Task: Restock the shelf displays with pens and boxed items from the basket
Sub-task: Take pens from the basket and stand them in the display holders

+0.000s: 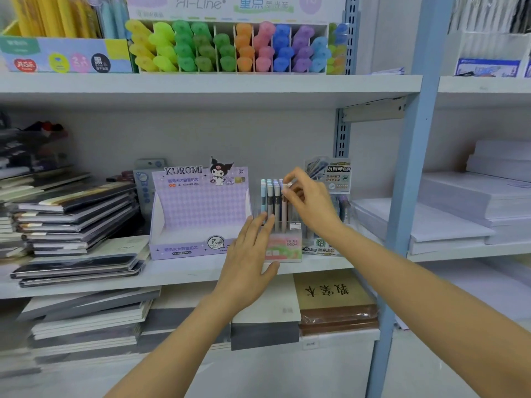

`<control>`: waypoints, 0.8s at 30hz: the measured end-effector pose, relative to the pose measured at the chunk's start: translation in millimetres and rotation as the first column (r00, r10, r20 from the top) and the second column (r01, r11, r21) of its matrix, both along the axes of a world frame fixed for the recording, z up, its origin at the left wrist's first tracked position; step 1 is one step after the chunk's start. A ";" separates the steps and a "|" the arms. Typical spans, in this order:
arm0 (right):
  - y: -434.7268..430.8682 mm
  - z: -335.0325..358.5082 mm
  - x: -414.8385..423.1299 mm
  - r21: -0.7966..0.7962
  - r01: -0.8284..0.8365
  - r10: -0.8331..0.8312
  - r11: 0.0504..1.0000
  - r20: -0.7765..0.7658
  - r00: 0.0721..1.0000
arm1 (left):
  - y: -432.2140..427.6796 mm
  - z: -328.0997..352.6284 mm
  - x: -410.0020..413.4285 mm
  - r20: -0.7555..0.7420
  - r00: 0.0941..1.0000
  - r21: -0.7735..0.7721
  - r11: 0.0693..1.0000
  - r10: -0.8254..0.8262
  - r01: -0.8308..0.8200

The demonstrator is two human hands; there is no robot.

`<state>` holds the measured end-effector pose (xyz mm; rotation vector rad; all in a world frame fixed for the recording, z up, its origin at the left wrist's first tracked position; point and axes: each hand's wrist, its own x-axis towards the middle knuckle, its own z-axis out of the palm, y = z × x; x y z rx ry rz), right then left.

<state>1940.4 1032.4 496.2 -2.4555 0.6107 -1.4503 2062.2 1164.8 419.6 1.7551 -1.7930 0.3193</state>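
View from a head-worn camera, looking at a stationery shelf (184, 271) in a shop; two bare forearms reach in from below. The left hand (248, 254) grasps a small pink Fruit Soda display box (287, 248) standing at the front of the middle shelf, fingers laid along its upper left edge and thumb hooked at its lower front corner; it seems to be steadying the box. The right hand (311, 205) pinches the top of one pale pink pen (284, 211) between thumb and fingertips; the pen stands upright in the box, at the right end of a short row of pens (268, 201) in pastel blue, grey and pink.

Restocking looks partly done; this box holds a row of pens, though the hand hides its right side, so whether it is full cannot be told. Just to its left, touching or nearly so, a lilac Kuromi display box (198, 208) stands open with nothing visible inside; it probably awaits its boxed items. The basket is not in view, so what remains in it is unknown.

Above, a rack of bright highlighters (230, 50) looks well filled; stacks of notebooks (77, 214) lie at the left.
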 end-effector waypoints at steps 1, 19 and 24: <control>-1.3 -2.0 2.4 -0.030 0.023 -0.023 0.999 -0.022 0.999 | -0.2 0.3 0.2 0.007 1.000 -0.003 1.000 0.000 0.000; 101.6 -229.6 -13.8 0.389 -0.384 0.486 0.837 -0.210 0.848 | 94.8 -242.3 -1.9 -0.225 0.944 -0.044 0.966 0.240 -0.256; 103.0 -377.7 -19.6 0.639 -0.142 0.551 0.756 -0.504 0.665 | 148.2 -367.3 -16.6 -0.185 0.876 0.539 0.792 0.444 -0.288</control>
